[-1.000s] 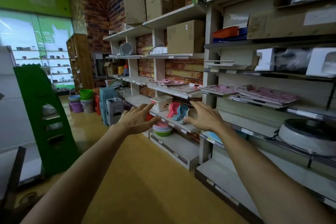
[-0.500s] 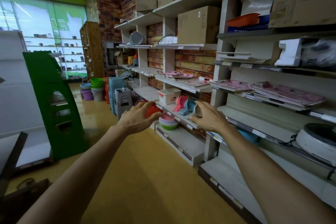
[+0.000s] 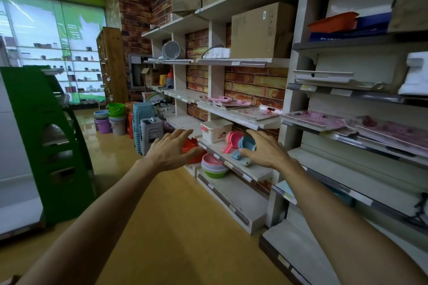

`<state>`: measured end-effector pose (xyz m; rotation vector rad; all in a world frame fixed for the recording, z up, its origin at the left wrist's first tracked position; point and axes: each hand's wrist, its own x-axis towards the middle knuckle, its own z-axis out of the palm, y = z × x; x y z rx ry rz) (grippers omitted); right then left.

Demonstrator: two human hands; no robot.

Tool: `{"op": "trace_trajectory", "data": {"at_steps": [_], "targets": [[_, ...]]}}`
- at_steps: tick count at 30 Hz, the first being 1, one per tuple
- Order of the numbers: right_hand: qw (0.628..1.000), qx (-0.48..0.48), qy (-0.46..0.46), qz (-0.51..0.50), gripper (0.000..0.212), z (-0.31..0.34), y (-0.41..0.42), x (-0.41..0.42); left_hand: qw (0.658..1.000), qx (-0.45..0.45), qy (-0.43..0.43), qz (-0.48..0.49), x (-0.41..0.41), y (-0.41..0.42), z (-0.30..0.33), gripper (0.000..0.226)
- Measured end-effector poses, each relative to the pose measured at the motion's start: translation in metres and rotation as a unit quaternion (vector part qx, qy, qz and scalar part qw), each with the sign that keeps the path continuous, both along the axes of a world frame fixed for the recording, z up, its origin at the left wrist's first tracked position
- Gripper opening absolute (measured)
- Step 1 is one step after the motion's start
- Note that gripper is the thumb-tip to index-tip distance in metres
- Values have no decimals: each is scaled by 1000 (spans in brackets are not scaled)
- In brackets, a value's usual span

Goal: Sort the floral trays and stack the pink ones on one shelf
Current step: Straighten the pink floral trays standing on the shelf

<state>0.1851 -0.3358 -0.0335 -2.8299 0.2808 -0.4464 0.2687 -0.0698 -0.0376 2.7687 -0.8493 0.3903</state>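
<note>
Pink floral trays lie on a sloped shelf at the right, with more pink trays further right on the same level. Other floral trays, pale and pink, lie on the middle bay's shelf. My left hand and my right hand are stretched out in front of me, fingers spread, holding nothing. Both hover in the aisle in front of and below the middle bay's tray shelf, well short of the trays.
Below the trays stand a white lidded box, pink and blue scoops, stacked bowls and a red basin. Stools and buckets crowd the aisle's far end. A green rack stands left. Cardboard boxes sit higher up.
The view has swung left and moved closer to the shelves. Both hands stay raised and spread, now in front of the middle bay.
</note>
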Motion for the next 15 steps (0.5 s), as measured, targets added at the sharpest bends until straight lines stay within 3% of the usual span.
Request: {"op": "trace_trajectory", "data": {"at_steps": [3, 11, 15], "targets": [[1000, 5, -4, -5, 81, 1, -5, 48, 1000, 8, -7, -4, 47, -7, 8, 93], [1000, 12, -7, -14, 81, -1, -31, 158, 1000, -2, 7, -16, 158, -36, 11, 80], [1000, 14, -8, -20, 77, -7, -49, 218, 999, -1, 17, -27, 216, -53, 2, 87]]}}
